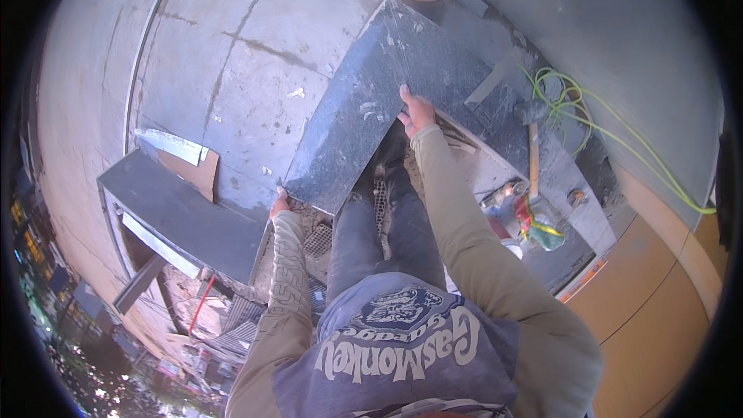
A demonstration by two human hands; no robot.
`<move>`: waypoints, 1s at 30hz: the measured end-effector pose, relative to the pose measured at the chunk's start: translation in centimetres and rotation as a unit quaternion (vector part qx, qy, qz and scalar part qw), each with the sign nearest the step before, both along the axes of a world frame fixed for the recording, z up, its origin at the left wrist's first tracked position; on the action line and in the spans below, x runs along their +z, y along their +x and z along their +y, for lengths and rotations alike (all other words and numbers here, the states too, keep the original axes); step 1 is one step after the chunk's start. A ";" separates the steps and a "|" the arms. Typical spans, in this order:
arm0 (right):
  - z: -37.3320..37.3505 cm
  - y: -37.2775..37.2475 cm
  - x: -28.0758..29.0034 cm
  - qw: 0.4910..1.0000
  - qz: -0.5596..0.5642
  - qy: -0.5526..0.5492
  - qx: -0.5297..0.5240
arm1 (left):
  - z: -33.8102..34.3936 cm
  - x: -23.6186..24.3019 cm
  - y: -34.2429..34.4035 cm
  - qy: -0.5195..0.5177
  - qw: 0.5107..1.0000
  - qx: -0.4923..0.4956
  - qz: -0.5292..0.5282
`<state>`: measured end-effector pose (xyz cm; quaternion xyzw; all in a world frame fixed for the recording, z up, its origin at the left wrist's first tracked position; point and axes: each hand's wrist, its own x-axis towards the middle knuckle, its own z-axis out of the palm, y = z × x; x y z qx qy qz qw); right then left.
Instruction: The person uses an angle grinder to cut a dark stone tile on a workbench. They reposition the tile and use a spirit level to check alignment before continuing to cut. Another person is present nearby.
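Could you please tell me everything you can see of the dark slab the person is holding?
The dark slab is grey-blue and stone-like, with pale smears and a thin line running to its far corner. It extends ahead of the legs; its tilt is unclear. The left grip holds its near left corner, the right grip its right edge.

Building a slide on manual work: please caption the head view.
Left hand and right hand hold a dark slab by its edges, with a hammer at right.
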<state>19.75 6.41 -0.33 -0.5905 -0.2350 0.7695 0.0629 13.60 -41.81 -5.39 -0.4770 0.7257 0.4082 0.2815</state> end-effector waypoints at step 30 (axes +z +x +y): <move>0.8 -0.4 0.4 0.995 -0.055 -0.018 0.083 | 5.1 6.5 0.4 0.069 0.953 0.278 0.097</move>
